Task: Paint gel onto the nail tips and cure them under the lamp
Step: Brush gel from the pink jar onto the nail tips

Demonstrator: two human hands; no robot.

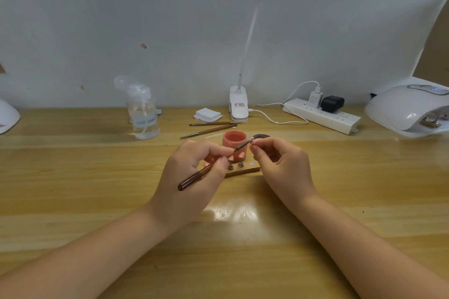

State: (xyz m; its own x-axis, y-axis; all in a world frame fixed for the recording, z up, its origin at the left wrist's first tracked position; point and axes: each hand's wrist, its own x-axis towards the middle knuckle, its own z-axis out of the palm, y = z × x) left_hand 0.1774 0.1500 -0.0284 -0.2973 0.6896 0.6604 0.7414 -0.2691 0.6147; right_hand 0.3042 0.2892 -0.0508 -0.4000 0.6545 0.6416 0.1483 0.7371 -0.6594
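Head view: we hold the brush (206,172) in our left hand (194,177), pinched near the ferrule, its long axis running from lower left up to the right, bristle end right at the nail tip (252,140). Our right hand (284,167) pinches that tip between thumb and forefinger, just right of the brush end. Both hands hover close together above the wooden stand (243,171), which carries two small metal pegs. Whether the bristles touch the tip we cannot tell; too small. The open pink gel pot (235,144) sits just behind the hands, touching distance for the brush. The curing lamp (408,109) lies far right at the back, so our right hand is nearer to it for the curing step. The table (97,177) is glossy pale wood. At the back: a pump bottle (143,114), spare brushes (211,127), wipes (207,114), a clip lamp (239,104), a power strip (320,114), a plain white wall (97,19).
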